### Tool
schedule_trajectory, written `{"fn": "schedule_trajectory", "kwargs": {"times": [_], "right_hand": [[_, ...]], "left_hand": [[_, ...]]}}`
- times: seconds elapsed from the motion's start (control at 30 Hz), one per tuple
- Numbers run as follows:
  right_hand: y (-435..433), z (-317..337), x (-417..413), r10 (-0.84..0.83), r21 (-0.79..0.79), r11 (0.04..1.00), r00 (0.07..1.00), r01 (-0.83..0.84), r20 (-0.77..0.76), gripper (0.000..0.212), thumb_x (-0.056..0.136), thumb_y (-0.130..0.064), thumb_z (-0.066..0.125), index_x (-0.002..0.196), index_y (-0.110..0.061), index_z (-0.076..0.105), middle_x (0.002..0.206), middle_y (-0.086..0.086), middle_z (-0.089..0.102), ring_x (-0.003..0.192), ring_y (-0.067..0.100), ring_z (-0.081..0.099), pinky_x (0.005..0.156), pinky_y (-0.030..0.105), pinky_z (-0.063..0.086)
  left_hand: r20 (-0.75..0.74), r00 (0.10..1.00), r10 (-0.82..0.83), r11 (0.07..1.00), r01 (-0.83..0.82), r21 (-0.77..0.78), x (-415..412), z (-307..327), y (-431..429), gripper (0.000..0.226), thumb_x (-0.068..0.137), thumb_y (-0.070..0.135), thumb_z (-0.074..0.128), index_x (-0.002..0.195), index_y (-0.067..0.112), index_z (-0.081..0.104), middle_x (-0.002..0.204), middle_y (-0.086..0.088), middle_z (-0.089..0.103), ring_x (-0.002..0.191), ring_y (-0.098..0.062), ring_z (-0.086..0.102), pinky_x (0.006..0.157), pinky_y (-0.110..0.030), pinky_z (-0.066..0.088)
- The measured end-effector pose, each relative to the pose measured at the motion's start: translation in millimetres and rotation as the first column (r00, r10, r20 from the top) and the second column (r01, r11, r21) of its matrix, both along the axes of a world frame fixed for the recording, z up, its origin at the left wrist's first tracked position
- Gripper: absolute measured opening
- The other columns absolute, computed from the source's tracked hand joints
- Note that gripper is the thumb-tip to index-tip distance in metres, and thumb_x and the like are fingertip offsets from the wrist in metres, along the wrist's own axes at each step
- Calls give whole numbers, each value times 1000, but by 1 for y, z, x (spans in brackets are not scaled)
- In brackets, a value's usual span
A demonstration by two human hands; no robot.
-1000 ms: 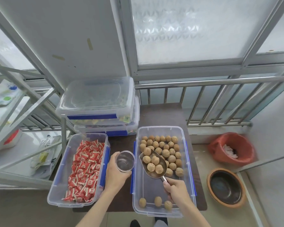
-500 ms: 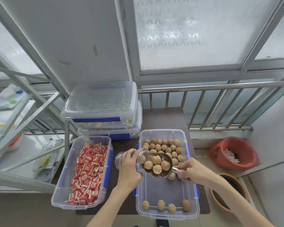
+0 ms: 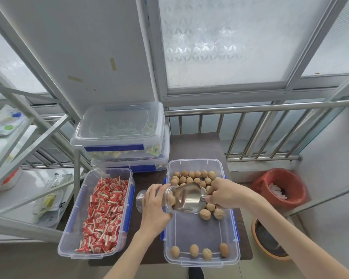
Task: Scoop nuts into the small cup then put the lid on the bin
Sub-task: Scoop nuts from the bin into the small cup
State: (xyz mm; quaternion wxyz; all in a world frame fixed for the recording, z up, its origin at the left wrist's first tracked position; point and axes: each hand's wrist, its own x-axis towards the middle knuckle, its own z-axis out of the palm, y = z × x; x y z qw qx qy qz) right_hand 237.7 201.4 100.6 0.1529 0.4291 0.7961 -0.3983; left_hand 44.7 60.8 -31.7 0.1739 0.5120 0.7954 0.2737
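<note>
Nuts (image 3: 193, 251): four along bin's (image 3: 233, 228) near wall

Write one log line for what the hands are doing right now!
left hand: tilts small cup | right hand: tips metal scoop into cup | nut bin: open, lid off

bright diffuse window (image 3: 220, 43) daylight | soft shadows | edges warped

Left hand (image 3: 154, 206) curled closed around the small cup (image 3: 165, 200), forearm reaching up from below. Right hand (image 3: 223, 193) clenched on the scoop (image 3: 189, 198) handle, wrist bent, arm angling in from the right.
</note>
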Motion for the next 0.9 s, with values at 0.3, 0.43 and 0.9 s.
{"fn": "schedule_trajectory", "kwargs": {"times": [0.3,0.43,0.9], "right_hand": [[-29,-5,58,-302,-223,935,949,277,-89,38,96,-17,55,60,-9,54,43,-1,47,33,10,37,39,19,31],[-69,-50,79,-425,-216,880,905,422,35,42,93,-22,57,54,-8,56,39,5,51,27,13,41,36,19,34],[-82,-144,35,-746,-224,645,665,730,20,42,97,-21,51,57,-9,48,43,5,50,30,16,42,37,21,32]], "left_hand": [[85,995,55,998,-51,-40,-7,-4,-2,92,69,22,88,145,33,37,152,6,43,151,-20,27,120,-44,26],[130,970,207,978,-203,-40,-9,-11,-8,94,59,25,92,138,29,42,134,7,53,129,-17,51,112,-44,37],[448,826,342,938,-329,-110,-20,-37,-22,91,55,11,97,132,18,50,126,-2,56,115,-18,55,94,-26,43]]}}
